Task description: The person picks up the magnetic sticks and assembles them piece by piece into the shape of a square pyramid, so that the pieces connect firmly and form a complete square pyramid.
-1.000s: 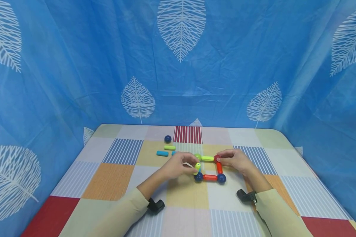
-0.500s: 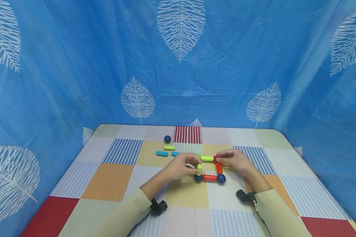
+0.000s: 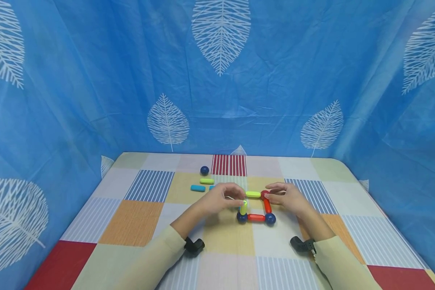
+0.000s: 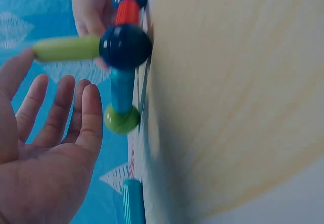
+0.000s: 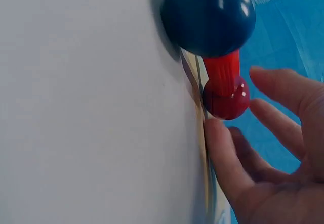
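Your left grip (image 3: 218, 200) spread, thumb (image 4: 17, 68) touching upright green rod (image 3: 243, 208), likely steadying it; right grip (image 3: 289, 197) spread beside red ball (image 5: 230, 105).

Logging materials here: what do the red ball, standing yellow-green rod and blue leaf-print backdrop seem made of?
Red ball: glossy, sharp highlights; probably plastic or coated metal.
Standing yellow-green rod: likely plastic; smooth, soft sheen.
Blue leaf-print backdrop: creased, faint sheen; thin fabric or plastic sheeting, unclear which.

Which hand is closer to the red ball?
Right. The right hand is beside the red ball; the left hand is farther off, at the standing yellow-green stick.
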The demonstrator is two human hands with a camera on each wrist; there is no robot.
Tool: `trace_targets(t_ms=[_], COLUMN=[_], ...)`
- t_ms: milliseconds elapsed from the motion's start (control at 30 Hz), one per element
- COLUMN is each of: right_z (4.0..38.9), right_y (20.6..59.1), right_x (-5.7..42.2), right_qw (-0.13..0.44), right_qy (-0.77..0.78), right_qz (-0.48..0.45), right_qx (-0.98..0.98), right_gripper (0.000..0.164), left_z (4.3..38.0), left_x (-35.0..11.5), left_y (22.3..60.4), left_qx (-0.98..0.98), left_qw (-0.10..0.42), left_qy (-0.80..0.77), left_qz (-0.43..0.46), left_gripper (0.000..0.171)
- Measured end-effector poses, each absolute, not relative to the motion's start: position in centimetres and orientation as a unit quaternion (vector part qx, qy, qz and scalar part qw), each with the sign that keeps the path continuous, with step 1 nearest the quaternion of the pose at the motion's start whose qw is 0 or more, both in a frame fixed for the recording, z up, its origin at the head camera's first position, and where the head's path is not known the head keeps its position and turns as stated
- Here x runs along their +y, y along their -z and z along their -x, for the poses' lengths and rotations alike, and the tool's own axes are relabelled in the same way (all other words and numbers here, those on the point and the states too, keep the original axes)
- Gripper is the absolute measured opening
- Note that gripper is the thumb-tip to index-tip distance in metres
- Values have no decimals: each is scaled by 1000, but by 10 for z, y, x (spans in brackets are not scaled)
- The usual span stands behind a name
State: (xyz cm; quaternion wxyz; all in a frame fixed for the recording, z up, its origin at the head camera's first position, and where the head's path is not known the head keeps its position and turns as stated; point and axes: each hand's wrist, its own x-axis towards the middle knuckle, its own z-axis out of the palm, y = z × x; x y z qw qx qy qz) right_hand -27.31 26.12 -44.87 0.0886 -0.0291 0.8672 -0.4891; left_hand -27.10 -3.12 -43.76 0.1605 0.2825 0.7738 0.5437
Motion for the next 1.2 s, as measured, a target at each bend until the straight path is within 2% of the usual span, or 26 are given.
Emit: trace_targets(t_ms=[100, 200, 333, 433, 700, 1000, 1200], right_z=[265, 254, 238, 231, 241, 257, 259], right_y=[443, 438, 435, 437, 443, 449, 447], right_x=[262, 264, 262, 258, 267, 281, 278], right_qw=[86, 109, 132, 129, 125, 106, 115], right_qy=[481, 458, 408, 394, 403, 425, 432], right_qz=[55, 115, 217, 245, 190, 114, 75], right_qx=[871, 875, 877, 876, 887, 892, 891], right_gripper=[32, 24, 29, 34, 39, 41, 42], left_z=[281, 288, 291, 291, 290, 280, 277], left_x=[-31, -27, -18, -12, -16, -29, -34], left_y=[439, 441, 441, 439, 440, 442, 441], left_qx=[790, 812, 857, 886, 894, 886, 881], left_qw=[139, 117, 90, 81, 86, 116, 129], left_qy=[-532, -506, -427, -367, -345, -377, -397], left_qz=[-270, -267, -273, -272, -271, -244, -221], left_gripper=[26, 24, 27, 32, 35, 27, 26])
